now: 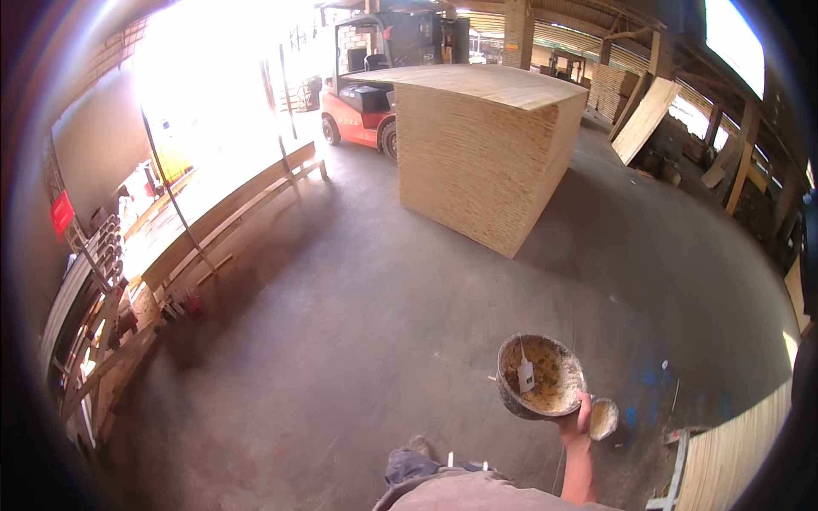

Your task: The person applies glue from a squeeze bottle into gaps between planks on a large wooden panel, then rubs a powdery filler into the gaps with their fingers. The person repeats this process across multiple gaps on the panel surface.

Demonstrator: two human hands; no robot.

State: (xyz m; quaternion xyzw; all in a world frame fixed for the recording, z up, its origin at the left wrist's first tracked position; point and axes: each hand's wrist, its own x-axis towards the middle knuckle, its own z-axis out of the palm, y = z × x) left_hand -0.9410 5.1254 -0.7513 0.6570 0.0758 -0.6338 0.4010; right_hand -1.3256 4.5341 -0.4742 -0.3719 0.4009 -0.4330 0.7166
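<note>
My right hand (pixel 576 423) grips the near right rim of a dark round bowl (pixel 511 399), its thumb along the edge. Inside, the bowl is coated with tan, crusty paste. A scraper with a pale flat blade (pixel 526 375) leans within it. Just right of the hand shows a small round pot (pixel 604 419) with pale stuff in it; whether it stands on the floor or touches the hand, I cannot tell. My left hand is out of the picture.
Ahead stands a tall stack of plywood sheets (pixel 477 162), with a red forklift (pixel 362 119) behind it. A long wooden bench (pixel 230 213) runs along the left. More stacked sheets (pixel 737 451) stand at the lower right. Blue stains (pixel 639 409) mark the concrete floor.
</note>
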